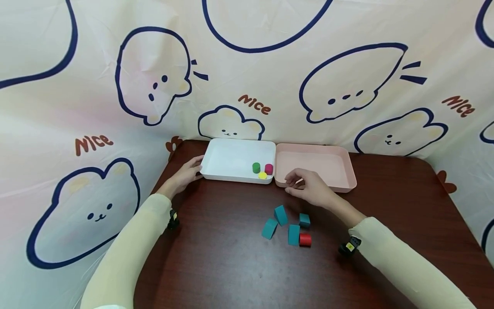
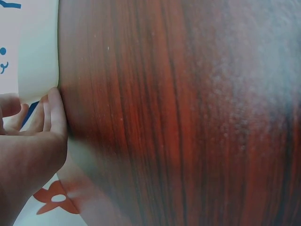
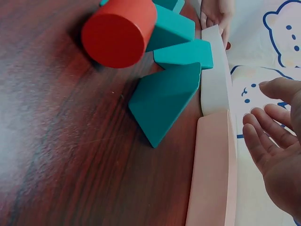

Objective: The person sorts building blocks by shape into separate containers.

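At the left end of the white tray [image 1: 231, 156], my left hand [image 1: 188, 172] touches the outer wall with loosely bent fingers [image 2: 56, 110]. My right hand [image 1: 310, 187] hovers over the front left part of the pink tray [image 1: 335, 161], holding nothing; its fingers [image 3: 256, 136] curve loosely, apart from the thumb. Inside the white tray, near its right end, sit a green cylinder [image 1: 256, 168], a magenta cylinder [image 1: 268, 169] and a yellow piece [image 1: 263, 175]. In front of the trays lie several teal blocks [image 1: 281, 215] and a red cylinder [image 3: 115, 37] on its side.
The two trays stand side by side at the back of the dark wooden table [image 1: 216, 266]. A printed curtain [image 1: 278, 81] rises behind the table and along both sides. The red cylinder lies right beside one teal block [image 1: 293, 235].
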Available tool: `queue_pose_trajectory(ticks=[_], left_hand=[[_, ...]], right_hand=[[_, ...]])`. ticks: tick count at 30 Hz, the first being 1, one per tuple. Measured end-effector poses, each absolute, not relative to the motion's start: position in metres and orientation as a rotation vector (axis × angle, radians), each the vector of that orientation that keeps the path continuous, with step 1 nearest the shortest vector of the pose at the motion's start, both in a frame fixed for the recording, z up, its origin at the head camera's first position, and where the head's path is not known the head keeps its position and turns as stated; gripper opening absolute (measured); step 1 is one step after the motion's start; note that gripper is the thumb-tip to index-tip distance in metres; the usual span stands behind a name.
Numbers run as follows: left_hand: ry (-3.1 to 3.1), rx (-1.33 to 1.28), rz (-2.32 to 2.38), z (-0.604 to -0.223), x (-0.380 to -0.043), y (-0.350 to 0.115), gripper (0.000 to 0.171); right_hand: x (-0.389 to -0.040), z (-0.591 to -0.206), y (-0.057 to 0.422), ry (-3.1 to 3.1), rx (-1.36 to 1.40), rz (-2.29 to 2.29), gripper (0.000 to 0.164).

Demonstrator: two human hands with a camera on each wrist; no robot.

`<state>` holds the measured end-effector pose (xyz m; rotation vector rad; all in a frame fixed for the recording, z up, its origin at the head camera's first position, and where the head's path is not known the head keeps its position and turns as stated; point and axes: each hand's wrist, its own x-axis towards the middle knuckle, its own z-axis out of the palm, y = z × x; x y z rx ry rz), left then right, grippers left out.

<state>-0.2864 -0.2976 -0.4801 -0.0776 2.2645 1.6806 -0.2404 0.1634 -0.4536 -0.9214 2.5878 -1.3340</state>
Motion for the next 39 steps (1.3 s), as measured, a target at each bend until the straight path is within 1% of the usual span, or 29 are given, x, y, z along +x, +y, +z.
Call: queue_pose_trajectory(ticks=[6, 14, 28, 35, 39], left_hand=[[2.263, -0.076, 1.679, -0.478, -0.288, -0.297, 0.054], [2.256, -0.073, 1.682, -0.480, -0.289, -0.295, 0.055], [2.253, -0.044, 1.682, -0.476, -0.288, -0.295, 0.056], [2.246, -0.061, 1.686, -0.477, -0.288, -0.296, 0.056], [2.249, -0.066, 1.685, -0.475, -0.287, -0.296, 0.056]], right_hand=[[-0.229, -0.450, 0.170, 2.592, -0.939, -1.305, 0.028], [-0.210, -0.442, 0.180, 2.548, -0.918, -1.335, 0.027], [-0.182, -0.444, 0.202, 2.541, -0.984, -1.321, 0.030], [-0.170, -0.443, 0.204, 2.545, -1.041, -1.278, 0.037], [-0.164, -0.443, 0.205, 2.532, -1.067, -1.255, 0.035]])
